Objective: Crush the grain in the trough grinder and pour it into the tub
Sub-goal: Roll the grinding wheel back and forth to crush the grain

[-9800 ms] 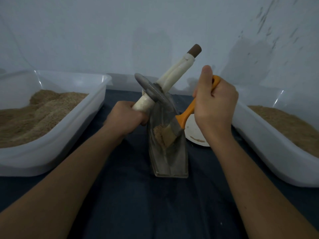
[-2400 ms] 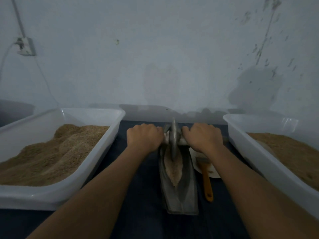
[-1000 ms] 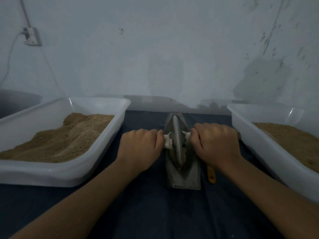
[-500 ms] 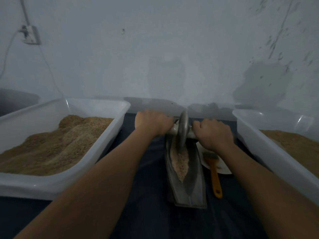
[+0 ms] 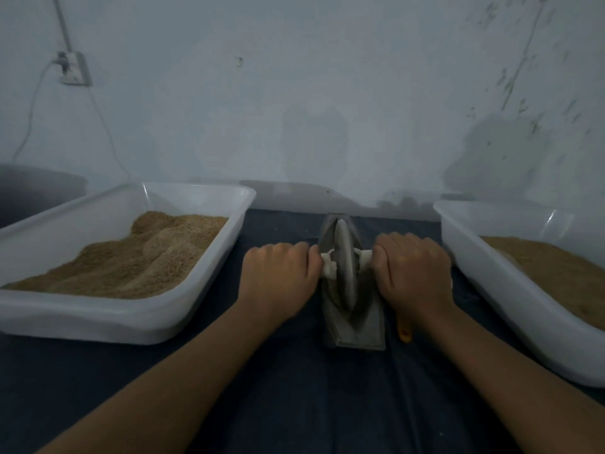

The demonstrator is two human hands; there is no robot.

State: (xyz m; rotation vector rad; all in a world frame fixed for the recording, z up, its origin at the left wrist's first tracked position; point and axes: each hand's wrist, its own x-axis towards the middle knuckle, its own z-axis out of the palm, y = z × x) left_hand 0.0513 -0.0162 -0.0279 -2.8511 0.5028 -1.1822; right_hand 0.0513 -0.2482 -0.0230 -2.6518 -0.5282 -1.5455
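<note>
Gripping the grinder wheel with both hands

Curled round the white axle handle (image 5: 328,264), the left hand (image 5: 278,277) and right hand (image 5: 413,273) hold the grey metal disc wheel (image 5: 344,267) upright between them, inside the grey boat-shaped metal trough grinder (image 5: 355,326) on the dark blue tabletop (image 5: 294,398). Left of the left hand sits a white plastic tub of tan crushed grain (image 5: 199,286); right of the right hand, a second white plastic tub (image 5: 510,290). An orange brush handle (image 5: 404,334) shows below the right wrist.
</note>
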